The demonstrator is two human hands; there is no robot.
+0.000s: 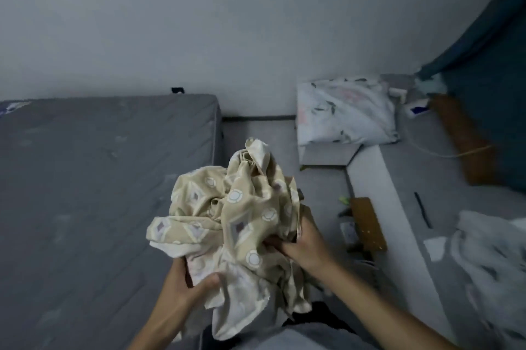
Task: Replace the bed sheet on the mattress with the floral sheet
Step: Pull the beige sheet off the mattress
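A bedroom: bare mattress, pillow, curtain.

Pillow: white with a leafy print, on the floor against the wall, right of centre.
Curtain: dark teal, hanging along the right edge.
Wooden board: brown, lying along the foot of the curtain.
Wooden block: brown, on the floor beside a pale raised strip.
White cloth: crumpled heap at lower right.
Wall: plain, pale grey.
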